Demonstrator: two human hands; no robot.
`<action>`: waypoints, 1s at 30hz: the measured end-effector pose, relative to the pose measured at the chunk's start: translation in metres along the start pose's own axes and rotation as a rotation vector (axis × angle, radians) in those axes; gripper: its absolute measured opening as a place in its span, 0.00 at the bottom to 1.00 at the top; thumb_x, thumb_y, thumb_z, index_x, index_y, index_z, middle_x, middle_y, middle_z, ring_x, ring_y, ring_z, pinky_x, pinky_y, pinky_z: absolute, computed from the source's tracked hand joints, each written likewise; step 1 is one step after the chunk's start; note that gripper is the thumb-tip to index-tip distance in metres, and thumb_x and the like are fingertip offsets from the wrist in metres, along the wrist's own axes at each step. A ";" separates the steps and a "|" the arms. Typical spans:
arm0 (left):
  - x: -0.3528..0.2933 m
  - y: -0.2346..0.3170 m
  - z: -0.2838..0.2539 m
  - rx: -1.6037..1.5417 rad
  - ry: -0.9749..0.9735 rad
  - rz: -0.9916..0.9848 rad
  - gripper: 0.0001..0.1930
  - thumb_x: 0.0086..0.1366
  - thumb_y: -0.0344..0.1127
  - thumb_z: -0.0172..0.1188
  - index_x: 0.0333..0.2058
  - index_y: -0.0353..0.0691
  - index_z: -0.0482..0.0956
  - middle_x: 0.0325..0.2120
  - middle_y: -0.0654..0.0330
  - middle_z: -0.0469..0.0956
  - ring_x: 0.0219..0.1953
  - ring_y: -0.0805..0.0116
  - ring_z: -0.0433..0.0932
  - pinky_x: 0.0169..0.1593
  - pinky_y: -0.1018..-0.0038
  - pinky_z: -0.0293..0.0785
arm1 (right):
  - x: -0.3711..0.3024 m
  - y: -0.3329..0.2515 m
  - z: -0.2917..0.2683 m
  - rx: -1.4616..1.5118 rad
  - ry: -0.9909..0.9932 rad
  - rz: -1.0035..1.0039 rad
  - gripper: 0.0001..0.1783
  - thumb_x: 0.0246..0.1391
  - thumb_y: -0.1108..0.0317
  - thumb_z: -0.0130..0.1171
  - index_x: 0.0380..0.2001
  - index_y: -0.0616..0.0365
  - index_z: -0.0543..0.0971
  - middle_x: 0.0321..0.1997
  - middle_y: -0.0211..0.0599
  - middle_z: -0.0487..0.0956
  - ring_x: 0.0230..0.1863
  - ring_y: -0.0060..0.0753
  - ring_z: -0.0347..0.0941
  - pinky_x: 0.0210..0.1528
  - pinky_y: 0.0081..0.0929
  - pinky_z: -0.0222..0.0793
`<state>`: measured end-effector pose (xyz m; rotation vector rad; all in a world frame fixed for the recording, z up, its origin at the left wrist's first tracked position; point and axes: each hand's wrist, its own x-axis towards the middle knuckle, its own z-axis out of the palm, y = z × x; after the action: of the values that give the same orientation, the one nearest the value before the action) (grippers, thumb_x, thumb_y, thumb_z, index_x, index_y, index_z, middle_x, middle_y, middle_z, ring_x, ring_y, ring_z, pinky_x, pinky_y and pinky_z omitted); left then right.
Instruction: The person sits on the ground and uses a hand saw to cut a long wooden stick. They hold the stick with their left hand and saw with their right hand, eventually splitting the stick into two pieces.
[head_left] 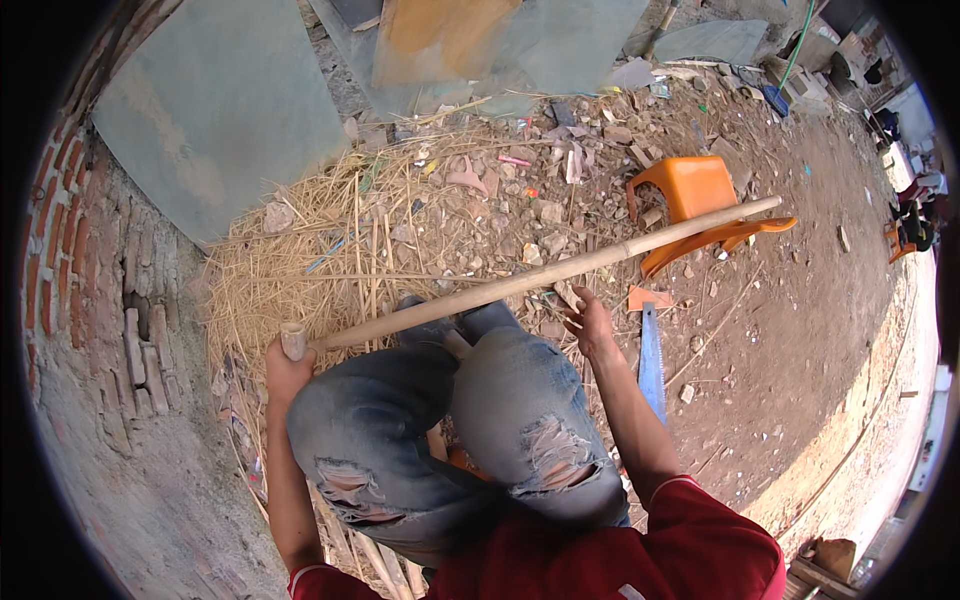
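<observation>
A long pale wooden pole (490, 291) slants across in front of my knees, its far end up to the right. Closed at the pole's near end is my left hand (287, 370), round a short wooden piece (294, 341) whose rounded top stands up out of the fist. Whether this piece and the pole are joined, I cannot tell. My right hand (592, 325) is just below the middle of the pole, fingers bent and apart, with no firm grip visible. A handsaw (652, 362) with a blue-grey blade lies on the ground right of my right forearm.
An orange plastic chair (690, 188) lies tipped over behind the pole's far part. Dry straw (285, 270) and rubble (545, 212) cover the ground ahead. Grey sheets (225, 115) lean at the back left. A worn brick wall (140, 350) stands close on my left.
</observation>
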<state>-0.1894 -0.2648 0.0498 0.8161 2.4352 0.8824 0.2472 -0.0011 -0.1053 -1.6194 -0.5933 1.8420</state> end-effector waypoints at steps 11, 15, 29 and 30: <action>0.032 0.136 0.025 0.063 -0.110 0.371 0.23 0.55 0.32 0.66 0.49 0.29 0.78 0.36 0.42 0.83 0.39 0.46 0.85 0.47 0.60 0.79 | 0.087 -0.027 0.017 -0.419 -0.166 0.006 0.24 0.70 0.62 0.51 0.62 0.67 0.73 0.58 0.47 0.78 0.42 0.38 0.84 0.42 0.31 0.81; 0.043 0.202 0.048 0.240 -0.146 0.407 0.26 0.55 0.35 0.67 0.50 0.24 0.77 0.40 0.34 0.83 0.45 0.39 0.85 0.51 0.55 0.80 | 0.008 -0.056 0.082 -0.775 -0.481 0.026 0.27 0.61 0.67 0.67 0.61 0.67 0.77 0.51 0.52 0.84 0.49 0.44 0.83 0.49 0.36 0.81; 0.052 0.278 0.177 -0.012 -0.382 0.720 0.34 0.64 0.47 0.71 0.58 0.28 0.70 0.48 0.35 0.79 0.52 0.42 0.82 0.56 0.53 0.80 | 0.023 0.000 0.177 -0.310 -0.945 -0.362 0.23 0.72 0.60 0.57 0.62 0.66 0.72 0.58 0.46 0.79 0.56 0.39 0.79 0.57 0.40 0.80; 0.053 0.264 0.176 -0.072 -0.312 0.781 0.35 0.64 0.48 0.71 0.60 0.31 0.69 0.51 0.37 0.77 0.55 0.43 0.80 0.58 0.52 0.78 | 0.015 -0.009 0.173 -0.225 -0.879 -0.369 0.22 0.73 0.60 0.54 0.60 0.66 0.73 0.56 0.47 0.80 0.53 0.39 0.80 0.55 0.40 0.80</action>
<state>-0.0300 0.0105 0.0947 1.7771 1.7880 0.9872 0.0767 0.0263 -0.0831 -0.6573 -1.4017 2.1823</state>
